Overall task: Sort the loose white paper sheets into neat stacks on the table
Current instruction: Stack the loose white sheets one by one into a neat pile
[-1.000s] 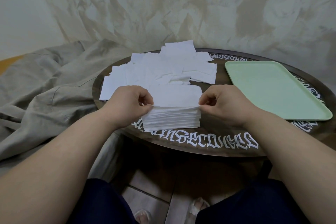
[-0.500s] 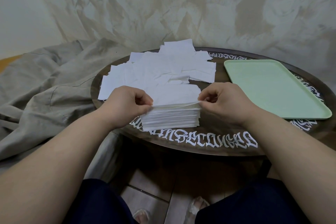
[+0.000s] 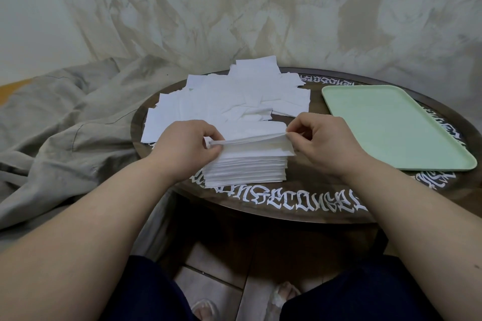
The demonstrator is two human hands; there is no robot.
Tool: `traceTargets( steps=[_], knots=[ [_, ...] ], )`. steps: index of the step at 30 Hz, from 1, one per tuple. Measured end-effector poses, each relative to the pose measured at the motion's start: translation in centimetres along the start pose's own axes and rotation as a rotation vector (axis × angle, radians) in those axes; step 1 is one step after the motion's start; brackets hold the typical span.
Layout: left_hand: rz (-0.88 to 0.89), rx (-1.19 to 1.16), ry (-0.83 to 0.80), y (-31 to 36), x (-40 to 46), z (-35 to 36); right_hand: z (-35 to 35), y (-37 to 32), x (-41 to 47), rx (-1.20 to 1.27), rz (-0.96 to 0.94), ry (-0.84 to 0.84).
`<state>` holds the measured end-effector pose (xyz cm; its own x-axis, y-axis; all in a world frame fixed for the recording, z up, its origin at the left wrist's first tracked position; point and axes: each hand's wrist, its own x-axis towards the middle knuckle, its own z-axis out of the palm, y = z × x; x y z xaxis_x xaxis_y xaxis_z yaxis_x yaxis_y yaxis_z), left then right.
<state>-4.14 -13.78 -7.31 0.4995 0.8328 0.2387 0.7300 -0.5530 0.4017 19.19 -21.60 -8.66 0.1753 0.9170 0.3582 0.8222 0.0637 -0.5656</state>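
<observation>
White paper top sheets (image 3: 250, 138) are pinched at both ends, left hand (image 3: 186, 147) and right hand (image 3: 322, 142), probably for squaring onto the neat stack (image 3: 245, 169); loose sheets (image 3: 234, 98) lie at twelve o'clock on the round dark table (image 3: 300, 190).

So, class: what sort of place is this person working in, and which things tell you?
Probably a home room, not an office: a low round dark table with white lettering, rumpled beige bedding beside it, tiled floor.

Matt paper stack (image 3: 245, 167), glossy wooden table (image 3: 307, 212)
</observation>
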Motion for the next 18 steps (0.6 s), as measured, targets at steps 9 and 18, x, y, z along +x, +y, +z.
traceTargets(
  steps=[9,18],
  knots=[
    [0.242,-0.135,0.349,-0.7,0.7,0.5,-0.3,-0.5,0.3,-0.021,-0.146,0.242],
    [0.036,-0.047,-0.042,-0.7,-0.2,0.1,-0.9,-0.3,-0.4,-0.09,-0.009,-0.124]
  ],
)
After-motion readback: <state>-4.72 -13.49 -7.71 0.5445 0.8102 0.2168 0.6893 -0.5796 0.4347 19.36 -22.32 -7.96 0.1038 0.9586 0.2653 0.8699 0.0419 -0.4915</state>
